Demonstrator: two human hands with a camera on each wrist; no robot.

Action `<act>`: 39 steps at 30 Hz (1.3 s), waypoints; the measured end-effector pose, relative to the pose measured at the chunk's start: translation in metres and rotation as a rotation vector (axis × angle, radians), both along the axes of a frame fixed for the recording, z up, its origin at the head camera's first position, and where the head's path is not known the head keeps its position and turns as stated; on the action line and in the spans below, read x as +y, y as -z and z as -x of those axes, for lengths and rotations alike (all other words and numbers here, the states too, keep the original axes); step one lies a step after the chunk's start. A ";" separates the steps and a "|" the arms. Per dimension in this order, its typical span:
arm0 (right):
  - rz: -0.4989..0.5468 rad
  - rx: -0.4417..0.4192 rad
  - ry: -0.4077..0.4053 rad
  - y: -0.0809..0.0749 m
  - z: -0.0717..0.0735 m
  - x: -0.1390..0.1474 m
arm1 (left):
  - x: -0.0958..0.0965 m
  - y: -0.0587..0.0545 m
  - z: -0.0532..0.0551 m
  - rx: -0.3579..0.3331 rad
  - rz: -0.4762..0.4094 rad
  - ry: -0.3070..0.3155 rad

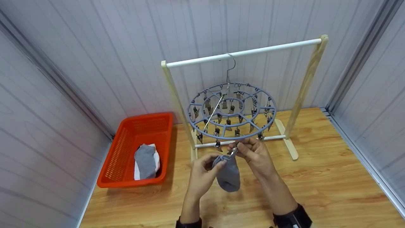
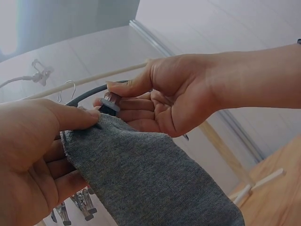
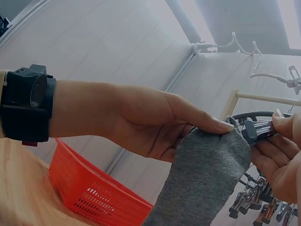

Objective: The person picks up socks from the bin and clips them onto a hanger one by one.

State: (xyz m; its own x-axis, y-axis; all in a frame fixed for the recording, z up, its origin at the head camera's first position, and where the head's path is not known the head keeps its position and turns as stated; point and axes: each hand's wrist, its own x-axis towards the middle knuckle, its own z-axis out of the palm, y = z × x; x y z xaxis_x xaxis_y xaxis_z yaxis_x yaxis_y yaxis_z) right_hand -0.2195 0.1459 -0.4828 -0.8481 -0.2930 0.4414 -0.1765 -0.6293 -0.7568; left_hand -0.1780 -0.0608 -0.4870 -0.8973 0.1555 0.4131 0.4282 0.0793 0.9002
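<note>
My left hand (image 1: 204, 172) pinches a grey sock (image 1: 229, 177) by its cuff, thumb on the near side, and the rest of the fabric hangs down. Between thumb and fingers my right hand (image 1: 254, 155) squeezes a metal clip (image 1: 234, 151) with dark tips. In the right wrist view the tips of that clip (image 3: 251, 132) sit right at the sock's cuff (image 3: 235, 134). Above both hands hangs a round blue-grey drying hanger (image 1: 234, 138) with many clips dangling from its rings.
A wooden stand with a white top bar (image 1: 269, 49) carries the hanger by its hook (image 1: 233, 65). To the left, an orange basket (image 1: 148, 125) on the wood-grain surface (image 1: 332, 177) holds grey and white fabric pieces (image 1: 146, 161). Ribbed panels stand behind and at both sides.
</note>
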 end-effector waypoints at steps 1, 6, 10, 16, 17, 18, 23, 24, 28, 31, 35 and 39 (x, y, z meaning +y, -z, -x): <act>0.001 0.004 -0.002 0.000 0.000 0.000 | 0.000 0.000 0.000 0.004 0.001 -0.001; 0.002 0.008 -0.010 0.001 0.000 0.000 | 0.001 -0.001 0.000 0.011 0.000 -0.009; 0.001 0.013 -0.015 0.002 0.000 -0.001 | 0.001 -0.001 0.000 0.017 -0.011 -0.026; -0.004 0.031 -0.020 0.002 0.000 -0.001 | 0.005 -0.002 -0.002 0.050 -0.023 -0.051; -0.006 0.035 -0.020 0.002 0.000 -0.001 | 0.005 -0.003 -0.002 0.052 -0.030 -0.053; -0.009 0.040 -0.019 0.002 0.000 -0.001 | 0.006 -0.003 -0.002 0.055 -0.037 -0.056; -0.020 0.053 -0.019 0.001 0.000 -0.002 | 0.008 -0.003 -0.003 0.056 -0.061 -0.081; -0.024 0.054 -0.018 0.001 0.000 -0.002 | 0.008 -0.003 -0.003 0.056 -0.062 -0.087; -0.047 0.062 -0.005 0.002 0.000 -0.003 | 0.009 -0.002 -0.003 0.052 -0.072 -0.099; -0.065 0.066 0.008 0.002 -0.001 -0.003 | 0.010 -0.003 -0.003 0.046 -0.084 -0.097; -0.083 0.073 0.018 0.000 -0.001 -0.003 | 0.010 -0.004 -0.003 0.035 -0.095 -0.097; -0.107 0.060 0.020 -0.001 -0.001 -0.002 | 0.011 -0.004 -0.002 0.020 -0.097 -0.104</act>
State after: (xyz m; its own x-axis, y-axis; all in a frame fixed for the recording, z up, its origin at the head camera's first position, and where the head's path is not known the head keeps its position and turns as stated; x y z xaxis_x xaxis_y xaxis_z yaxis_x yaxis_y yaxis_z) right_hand -0.2185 0.1439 -0.4821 -0.8273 -0.3240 0.4589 -0.2355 -0.5417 -0.8070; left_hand -0.1755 -0.0500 -0.4833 -0.8978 0.0202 0.4398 0.4403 0.0375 0.8971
